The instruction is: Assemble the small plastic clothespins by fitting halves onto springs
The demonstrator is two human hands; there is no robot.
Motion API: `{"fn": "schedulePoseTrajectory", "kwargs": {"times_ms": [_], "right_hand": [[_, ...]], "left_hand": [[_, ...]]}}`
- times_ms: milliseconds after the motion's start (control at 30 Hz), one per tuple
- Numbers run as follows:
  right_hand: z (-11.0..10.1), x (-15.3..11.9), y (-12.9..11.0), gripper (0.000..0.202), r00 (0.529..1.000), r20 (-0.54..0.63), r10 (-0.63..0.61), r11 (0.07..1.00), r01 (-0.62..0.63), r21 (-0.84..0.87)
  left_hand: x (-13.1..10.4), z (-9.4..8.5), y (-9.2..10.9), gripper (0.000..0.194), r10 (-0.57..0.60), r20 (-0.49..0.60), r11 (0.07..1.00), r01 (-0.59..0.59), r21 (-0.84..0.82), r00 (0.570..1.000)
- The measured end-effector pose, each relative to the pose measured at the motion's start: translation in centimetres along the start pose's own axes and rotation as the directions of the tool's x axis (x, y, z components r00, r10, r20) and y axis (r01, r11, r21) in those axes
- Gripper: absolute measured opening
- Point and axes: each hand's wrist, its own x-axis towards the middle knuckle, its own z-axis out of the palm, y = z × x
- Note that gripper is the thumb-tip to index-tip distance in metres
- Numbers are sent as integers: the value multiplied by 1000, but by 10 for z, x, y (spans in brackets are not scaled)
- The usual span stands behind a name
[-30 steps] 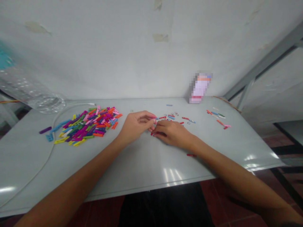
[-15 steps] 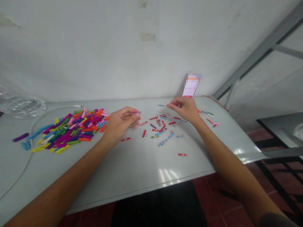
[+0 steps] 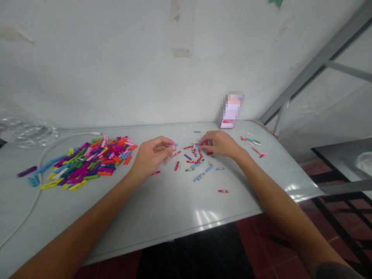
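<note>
Between the thumb and fingers of my left hand (image 3: 154, 154) is a small blue clothespin half (image 3: 172, 145), held just above the table. My right hand (image 3: 217, 143) is low over the loose pieces, its fingertips closed round the end of another blue clothespin half (image 3: 197, 145); whether that piece is off the table I cannot tell. Under and between the hands lie scattered red, blue, green and purple clothespin pieces, among them a purple piece (image 3: 187, 157), a green piece (image 3: 190, 169) and a red piece (image 3: 223, 191). A few small metal springs (image 3: 209, 164) show among them.
A heap of colourful clothespins (image 3: 87, 164) covers the table's left side, beside a white cable (image 3: 35, 197) and clear plastic (image 3: 29, 131). A phone (image 3: 231, 110) leans on the back wall. Several more pieces (image 3: 255, 150) lie at the right. The table (image 3: 174, 217) ends near my body.
My right hand has come down and slightly left, from above the table to the scattered pieces, and its fingertips have closed at a blue piece. My left hand stays nearly still with its blue piece.
</note>
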Motion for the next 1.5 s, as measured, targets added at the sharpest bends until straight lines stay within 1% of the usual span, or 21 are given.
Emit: {"fn": "schedulePoseTrajectory", "kwargs": {"times_ms": [233, 333, 433, 600, 667, 733, 800, 867, 933, 1000, 1067, 1100, 1200, 1267, 1333, 1400, 1433, 1500], "right_hand": [[1, -1, 0, 15, 1000, 6, 13, 1000, -13, -26], [2, -1, -1, 18, 1000, 11, -22, 1000, 23, -22], [4, -1, -1, 18, 998, 12, -67, 998, 67, -6], [5, -2, -1, 13, 997, 0, -75, 997, 75, 5], [4, -2, -3, 12, 997, -31, -73, 996, 74, 47], [3, -1, -7, 12, 994, -87, -61, 985, 74, 154], [2, -1, -12, 14, 988, -148, -45, 946, 89, 311], [1, 0, -17, 16, 986, -165, -12, 878, 89, 470], [2, 0, -20, 20, 993, -118, 32, 786, 48, 616], [4, 1, -22, 29, 996, -67, 66, 677, 5, 736], [5, 1, -25, 37, 995, -60, 76, 589, 4, 808], [5, 1, -26, 37, 995, -69, 78, 565, 13, 825], [6, -1, -32, 26, 996, -64, 66, 549, 17, 835], [6, -2, -36, 24, 997, -38, 71, 537, -7, 843], [7, -3, -39, 29, 997, 8, 80, 511, -48, 858], [9, -4, -40, 39, 996, 39, 82, 493, -74, 867], [10, -4, -40, 42, 996, 45, 78, 499, -78, 863], [11, -3, -40, 39, 997, 20, 71, 550, -56, 833]], "left_hand": [[-5, 7, 10, 27, -74, 47, 997, 73, 19, 996], [-7, 7, 13, 32, -94, 79, 995, 93, 17, 992], [-7, 7, 14, 34, -99, 100, 995, 99, 4, 990], [-4, 7, 10, 28, -85, 92, 996, 89, -31, 992], [-3, 7, 8, 28, -81, 94, 996, 85, -38, 992], [-3, 7, 6, 27, -86, 93, 996, 90, -29, 992], [-2, 6, 3, 27, -91, 90, 995, 94, -27, 992], [-2, 6, 1, 27, -87, 91, 995, 91, -32, 992], [-2, 7, 0, 26, -79, 95, 996, 82, -35, 992], [-3, 7, 0, 25, -75, 103, 996, 79, -36, 992], [-3, 8, 2, 24, -80, 109, 996, 84, -34, 991], [-4, 8, 4, 24, -84, 111, 995, 89, -35, 990], [-4, 9, 8, 23, -103, 111, 994, 107, -31, 988], [-5, 9, 9, 23, -114, 108, 993, 117, -22, 988], [-5, 9, 10, 23, -120, 107, 992, 122, -17, 987], [-6, 9, 11, 23, -123, 109, 992, 125, -16, 986], [-6, 9, 11, 22, -124, 109, 992, 126, -13, 986], [-6, 9, 11, 22, -121, 108, 992, 123, -4, 987]]}}
